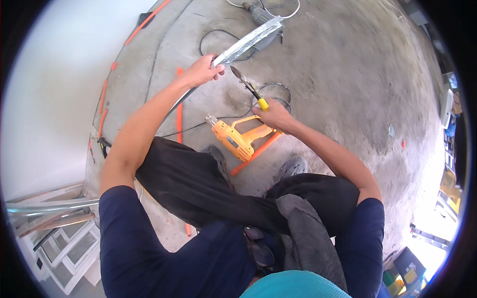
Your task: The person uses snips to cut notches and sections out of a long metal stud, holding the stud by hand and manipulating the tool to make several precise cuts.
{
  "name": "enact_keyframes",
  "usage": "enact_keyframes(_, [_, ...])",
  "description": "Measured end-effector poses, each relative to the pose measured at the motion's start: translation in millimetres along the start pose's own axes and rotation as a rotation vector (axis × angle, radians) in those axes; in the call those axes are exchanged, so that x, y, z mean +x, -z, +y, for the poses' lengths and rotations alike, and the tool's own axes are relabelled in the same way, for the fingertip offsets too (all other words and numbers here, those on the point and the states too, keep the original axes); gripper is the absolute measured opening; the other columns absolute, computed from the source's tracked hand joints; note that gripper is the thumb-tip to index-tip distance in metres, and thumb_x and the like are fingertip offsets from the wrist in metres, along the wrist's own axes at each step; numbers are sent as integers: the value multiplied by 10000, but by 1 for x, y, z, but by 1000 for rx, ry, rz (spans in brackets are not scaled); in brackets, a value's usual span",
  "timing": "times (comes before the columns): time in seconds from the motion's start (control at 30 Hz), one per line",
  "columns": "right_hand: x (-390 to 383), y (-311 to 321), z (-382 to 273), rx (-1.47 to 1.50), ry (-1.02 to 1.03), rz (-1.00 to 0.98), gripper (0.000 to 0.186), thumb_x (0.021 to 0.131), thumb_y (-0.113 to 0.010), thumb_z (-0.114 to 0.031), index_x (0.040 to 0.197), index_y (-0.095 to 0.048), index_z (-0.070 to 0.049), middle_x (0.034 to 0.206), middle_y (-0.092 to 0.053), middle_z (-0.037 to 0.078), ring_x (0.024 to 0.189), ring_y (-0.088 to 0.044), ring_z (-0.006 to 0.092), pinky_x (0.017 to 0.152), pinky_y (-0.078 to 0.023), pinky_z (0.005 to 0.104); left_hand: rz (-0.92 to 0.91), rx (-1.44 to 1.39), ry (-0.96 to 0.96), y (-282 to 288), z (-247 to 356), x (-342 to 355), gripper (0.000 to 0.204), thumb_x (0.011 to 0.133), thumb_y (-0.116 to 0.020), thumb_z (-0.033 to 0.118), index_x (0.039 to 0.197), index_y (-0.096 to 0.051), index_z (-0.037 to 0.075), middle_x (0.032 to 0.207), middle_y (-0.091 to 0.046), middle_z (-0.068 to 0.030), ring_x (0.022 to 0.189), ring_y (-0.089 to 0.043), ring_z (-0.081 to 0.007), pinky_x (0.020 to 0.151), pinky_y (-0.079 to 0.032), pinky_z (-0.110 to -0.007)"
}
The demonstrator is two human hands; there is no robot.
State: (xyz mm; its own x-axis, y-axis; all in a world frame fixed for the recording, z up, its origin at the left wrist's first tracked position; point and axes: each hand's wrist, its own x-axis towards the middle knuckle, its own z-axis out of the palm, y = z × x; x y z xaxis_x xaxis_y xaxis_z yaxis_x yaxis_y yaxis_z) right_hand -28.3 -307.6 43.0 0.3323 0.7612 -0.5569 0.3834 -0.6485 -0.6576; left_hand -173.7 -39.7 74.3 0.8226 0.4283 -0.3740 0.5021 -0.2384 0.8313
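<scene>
My left hand point(201, 71) is closed around a long silvery metal channel point(251, 39), which slants up to the right and runs back under my forearm. In my right hand point(276, 117) is a pair of tin snips point(247, 85) with yellow grips. The jaws point up and left, close to the channel but apart from it. Below my right hand, a yellow-orange heat gun point(232, 141) lies on the concrete floor between my feet, its nozzle to the left. Part of its handle end is hidden by that hand.
An orange pipe point(265, 153) lies beside the heat gun, another point(179, 107) under my left forearm. A grey power tool point(258, 14) with a dark cable sits beyond the channel. White frames point(67, 253) lean at lower left, near a white wall point(54, 99).
</scene>
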Motion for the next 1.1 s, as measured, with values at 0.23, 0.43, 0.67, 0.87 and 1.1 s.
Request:
enact_keyframes(0.23, [-19, 40, 21, 374, -42, 236, 465, 900, -727, -471, 999, -648, -23, 860, -673, 118, 809, -652, 216, 722, -514, 371, -23, -71, -5, 12, 10, -6, 284, 998, -637, 239, 1115, -643, -19, 887, -708, -57, 816, -679, -134, 738, -541, -308])
enact_keyframes(0.43, [22, 116, -19, 729, 159, 462, 417, 877, -786, -457, 952, -683, -61, 821, -640, 2, 739, -599, 105, 706, -503, 280, -117, -98, 117, -6, 39, -27, 217, 1017, -616, 215, 1072, -677, 14, 846, -704, -44, 751, -670, -119, 711, -531, -297])
enact_keyframes(0.67, [33, 123, -50, 1067, 165, 404, 289, 930, -747, -289, 1022, -660, -30, 872, -678, 61, 788, -663, 166, 729, -545, 311, 66, 63, 80, -18, 59, -51, 281, 978, -682, 295, 1041, -684, 21, 814, -685, -19, 704, -596, -86, 633, -475, -279])
enact_keyframes(0.87, [35, 123, -53, 1186, 166, 341, 232, 941, -723, -226, 1001, -652, -13, 852, -685, 80, 743, -667, 185, 710, -553, 327, 185, 167, -49, -21, 65, -64, 286, 965, -705, 301, 986, -695, 16, 782, -658, -4, 702, -576, -75, 625, -467, -275])
enact_keyframes(1.1, [64, 116, -38, 1331, -12, 47, 147, 984, -617, -144, 1005, -600, 1, 820, -663, 111, 720, -668, 222, 651, -561, 364, 151, 27, -79, -21, 86, -88, 223, 973, -701, 207, 1042, -685, -5, 811, -661, 5, 712, -562, -45, 619, -451, -233])
